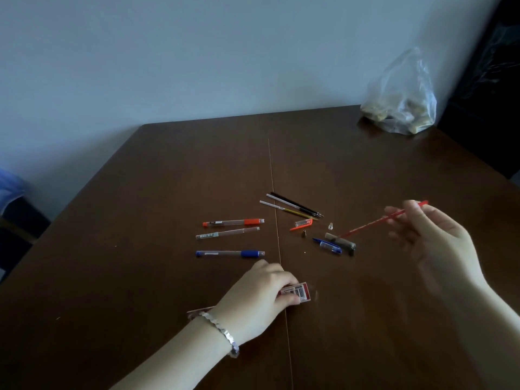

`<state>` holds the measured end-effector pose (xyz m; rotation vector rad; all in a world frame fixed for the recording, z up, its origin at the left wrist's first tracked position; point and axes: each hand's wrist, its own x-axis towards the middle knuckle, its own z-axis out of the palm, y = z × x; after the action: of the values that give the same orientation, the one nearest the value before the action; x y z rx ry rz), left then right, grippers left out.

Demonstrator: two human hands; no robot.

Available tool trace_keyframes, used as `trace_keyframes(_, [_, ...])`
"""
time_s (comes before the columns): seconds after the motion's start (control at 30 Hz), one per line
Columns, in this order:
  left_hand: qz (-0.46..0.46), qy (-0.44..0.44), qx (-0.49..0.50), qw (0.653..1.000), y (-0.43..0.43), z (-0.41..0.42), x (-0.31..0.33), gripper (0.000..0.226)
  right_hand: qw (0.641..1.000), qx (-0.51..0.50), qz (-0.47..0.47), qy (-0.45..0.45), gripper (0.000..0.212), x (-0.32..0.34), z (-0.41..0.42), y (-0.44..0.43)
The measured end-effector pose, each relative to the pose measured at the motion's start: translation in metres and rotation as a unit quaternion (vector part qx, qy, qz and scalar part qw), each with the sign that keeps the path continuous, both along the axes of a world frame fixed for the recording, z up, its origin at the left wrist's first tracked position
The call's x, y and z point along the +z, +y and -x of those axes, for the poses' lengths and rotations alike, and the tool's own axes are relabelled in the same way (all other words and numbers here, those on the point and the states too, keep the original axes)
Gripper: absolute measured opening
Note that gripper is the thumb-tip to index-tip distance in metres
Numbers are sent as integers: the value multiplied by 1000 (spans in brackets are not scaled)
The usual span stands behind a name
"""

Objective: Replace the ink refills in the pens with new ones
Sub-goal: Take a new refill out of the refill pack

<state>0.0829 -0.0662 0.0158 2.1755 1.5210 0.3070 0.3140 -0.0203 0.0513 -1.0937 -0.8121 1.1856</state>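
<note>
Thin red refill (pixel 371 222) in the right hand (pixel 433 237)
It slants, tip down-left near the surface (pixel 168 170); fingers (pixel 415 212) pinch its top, and the left hand (pixel 261 296) grips a pack (pixel 299 291).

The right hand (pixel 433 237) pinches a red refill (pixel 371 224) slanting in the air, the left hand (pixel 259 294) grips a barcoded refill packet (pixel 302 291), and three pens (pixel 227 233) lie parallel near loose refills (pixel 295 204).

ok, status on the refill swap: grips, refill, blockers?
Left grip holds refill packet on the table. Right grip pinches red refill, tip down toward loose pen parts. Three pens lie left, untouched. Nothing in the way.
</note>
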Motion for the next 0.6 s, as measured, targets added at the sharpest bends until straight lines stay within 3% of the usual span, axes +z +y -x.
trace_keyframes(0.07, [-65, 19, 2, 998, 2, 1, -7, 35, 999, 8, 4, -40, 14, -1, 1, -1])
trace_keyframes(0.2, [-214, 42, 104, 970, 15, 22, -7, 29, 992, 36, -14, -124, 11, -3, 6, -6])
trace_keyframes(0.3, [-200, 130, 128, 963, 24, 39, -9, 29, 980, 81, -20, -179, 14, -5, 13, -8])
trace_keyframes(0.43, [-180, 146, 130, 964, 23, 39, -13, 25, 946, 143, -36, -289, 19, -9, 27, -11])
trace_keyframes(0.5, [-215, 126, 124, 960, 17, 34, -9, 23, 906, 161, -59, -387, 23, -11, 32, -14])
trace_keyframes(0.6, [-253, -5, 105, 962, 5, 23, 8, 23, 863, 148, -140, -462, 25, -7, 41, -19])
